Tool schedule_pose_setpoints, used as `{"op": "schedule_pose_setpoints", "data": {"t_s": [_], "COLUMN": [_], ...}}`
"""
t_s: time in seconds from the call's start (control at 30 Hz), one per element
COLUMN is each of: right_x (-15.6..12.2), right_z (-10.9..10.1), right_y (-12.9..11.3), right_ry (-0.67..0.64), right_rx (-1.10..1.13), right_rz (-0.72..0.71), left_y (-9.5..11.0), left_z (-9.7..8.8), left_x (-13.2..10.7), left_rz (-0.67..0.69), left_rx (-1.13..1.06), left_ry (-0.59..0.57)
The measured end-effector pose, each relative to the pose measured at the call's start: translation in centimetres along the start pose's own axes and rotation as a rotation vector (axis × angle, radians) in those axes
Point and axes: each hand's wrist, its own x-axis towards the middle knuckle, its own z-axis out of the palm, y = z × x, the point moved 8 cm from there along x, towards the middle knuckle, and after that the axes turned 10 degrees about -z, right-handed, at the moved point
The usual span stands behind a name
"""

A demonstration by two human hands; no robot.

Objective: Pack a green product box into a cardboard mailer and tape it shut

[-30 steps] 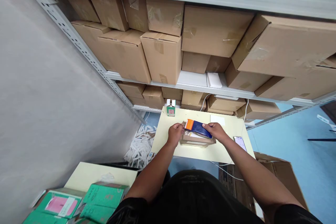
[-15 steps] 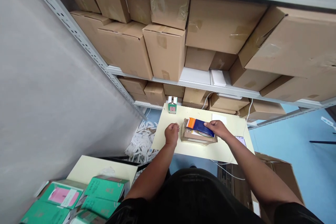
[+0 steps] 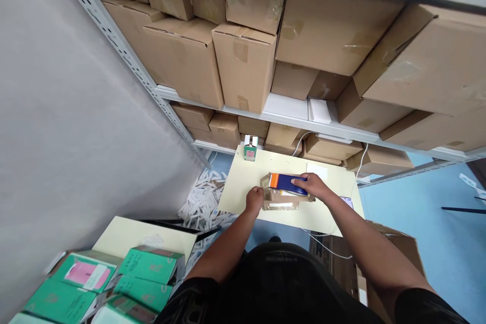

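Note:
A small brown cardboard box (image 3: 307, 197), with shiny clear tape on it, rests on the pale yellow table. Across its top lies a dark blue tape dispenser (image 3: 284, 183) with an orange end pointing left. My right hand (image 3: 312, 185) is closed around the dispenser's right part. At the box's left edge is my left hand (image 3: 254, 199), fingers curled in; whatever they pinch there is hidden. Behind it, near the table's far left corner, stands a small green and white carton (image 3: 250, 148) with its top flaps up.
The pale table (image 3: 237, 182) also bears a phone (image 3: 347, 202) at right and a white sheet (image 3: 317, 170). Shelves of brown boxes (image 3: 243, 68) rise behind. Green cartons (image 3: 148, 265) are stacked lower left, beside paper scraps (image 3: 201, 197) on the floor. White cables (image 3: 330, 249) hang in front.
My left hand has moved right to the box's left edge. My right hand and the dispenser have shifted slightly left, and the box sits at a different tilt.

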Motion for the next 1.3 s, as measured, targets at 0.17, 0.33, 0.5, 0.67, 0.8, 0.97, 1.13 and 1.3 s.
{"op": "schedule_pose_setpoints", "data": {"t_s": [0.17,0.33,0.5,0.67,0.8,0.97,1.13,1.3], "right_x": [-0.5,-0.5,0.6,1.9,2.3,2.7,2.7,2.7], "right_z": [-0.4,-0.2,1.1,2.1,3.0,3.4,4.0,4.7], "right_y": [1.9,2.2,2.2,2.0,0.3,-1.9,-2.5,-2.6], "right_ry": [0.006,-0.021,-0.062,-0.159,-0.334,-0.396,-0.35,-0.29], "right_rx": [-0.007,-0.018,0.008,-0.028,-0.295,-0.587,-0.752,-0.786], "right_rz": [0.062,0.074,0.043,0.022,0.017,0.01,0.111,0.097], "left_y": [-0.6,4.1,8.2,7.3,3.4,1.9,2.0,3.1], "left_z": [0.3,-0.9,1.4,1.6,1.2,2.1,4.2,3.9], "left_x": [-0.3,-2.7,-4.1,-1.0,1.0,1.3,1.0,0.5], "left_rz": [-0.038,0.358,0.646,0.577,0.437,0.491,0.506,0.651], "left_rx": [0.226,0.299,0.525,0.619,0.625,0.42,0.236,0.308], "left_ry": [-0.026,-0.013,-0.251,-0.255,-0.293,-0.267,-0.319,-0.221]}}
